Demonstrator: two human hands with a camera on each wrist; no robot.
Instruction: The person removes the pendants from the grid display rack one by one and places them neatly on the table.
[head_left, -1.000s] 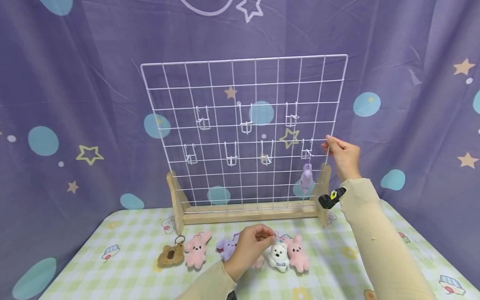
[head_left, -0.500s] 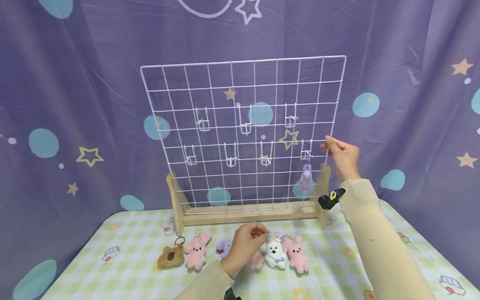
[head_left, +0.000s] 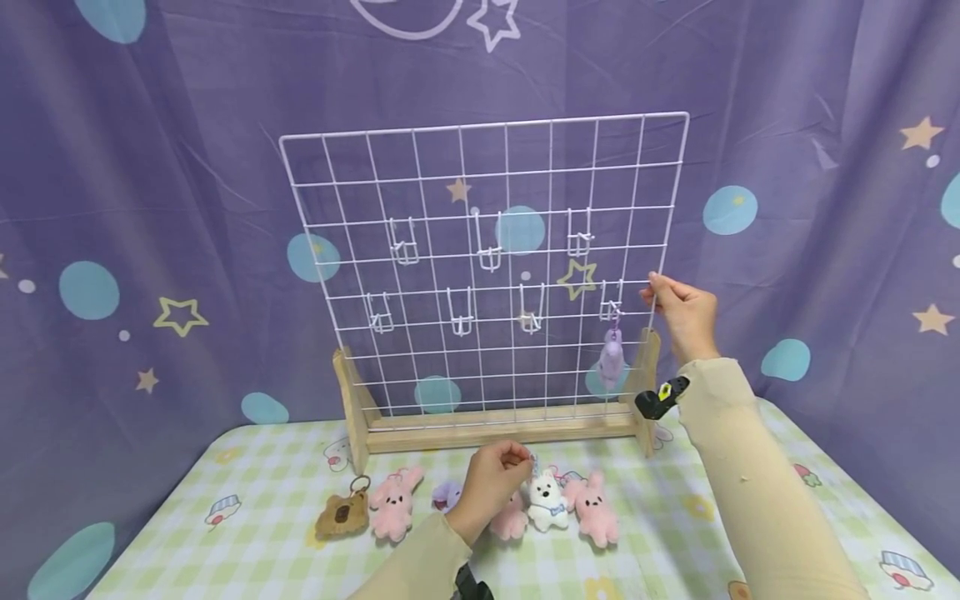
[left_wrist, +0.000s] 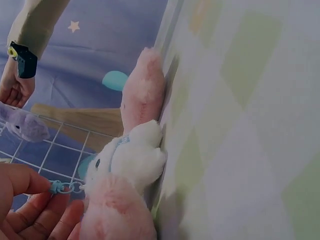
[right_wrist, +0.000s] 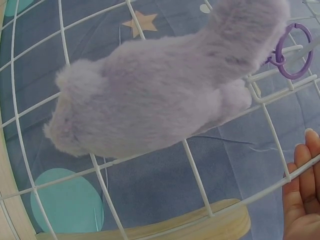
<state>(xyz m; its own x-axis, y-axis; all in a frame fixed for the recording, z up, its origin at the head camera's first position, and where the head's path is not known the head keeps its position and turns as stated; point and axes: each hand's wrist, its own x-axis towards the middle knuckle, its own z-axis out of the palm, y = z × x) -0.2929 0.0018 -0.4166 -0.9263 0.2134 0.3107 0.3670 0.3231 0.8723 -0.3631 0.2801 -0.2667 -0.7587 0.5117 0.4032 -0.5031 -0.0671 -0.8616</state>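
Note:
My left hand (head_left: 489, 487) pinches the light blue clasp (left_wrist: 56, 187) of a white plush bear keychain (head_left: 548, 502) between thumb and fingers. The bear wears a blue bow and looks upright at the tablecloth; whether it touches the cloth I cannot tell. My right hand (head_left: 686, 317) holds the right edge of a white wire grid rack (head_left: 486, 127). Beside that hand, a purple plush keychain (head_left: 611, 360) hangs from a hook by its purple ring (right_wrist: 295, 51). Pink plush keychains (head_left: 510, 518) (head_left: 597, 512) flank the bear; my left hand partly hides the left one.
Further left lie a brown plush keychain (head_left: 342, 514), a pink rabbit plush (head_left: 393, 507) and a partly hidden purple plush (head_left: 446, 495). Several white hooks (head_left: 490, 257) hang on the grid. A wooden stand (head_left: 495, 437) supports it on the checked tablecloth (head_left: 247, 517), before a purple curtain (head_left: 187, 125).
My left hand has drawn the white bear slightly left and back, away from the right pink plush, and the bear stands more upright. My right hand stays on the grid's edge.

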